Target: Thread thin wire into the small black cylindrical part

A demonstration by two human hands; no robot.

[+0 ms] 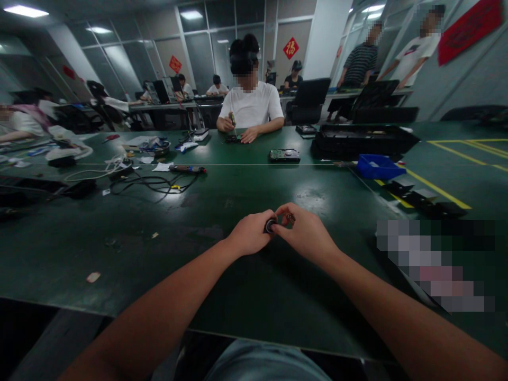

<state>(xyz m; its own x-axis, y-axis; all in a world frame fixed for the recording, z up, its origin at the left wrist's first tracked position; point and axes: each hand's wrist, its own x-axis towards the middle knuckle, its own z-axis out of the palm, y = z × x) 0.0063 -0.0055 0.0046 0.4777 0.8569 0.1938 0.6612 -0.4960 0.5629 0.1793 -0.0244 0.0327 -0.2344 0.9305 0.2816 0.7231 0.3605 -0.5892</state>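
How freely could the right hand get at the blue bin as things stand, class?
Likely yes: nothing seems to block the right hand from the blue bin, though that hand is occupied at the round part.

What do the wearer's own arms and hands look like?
The left hand and right hand are bare, without gloves; no watch or ring can be made out. The left arm and right arm show no sleeve, cable or marking.
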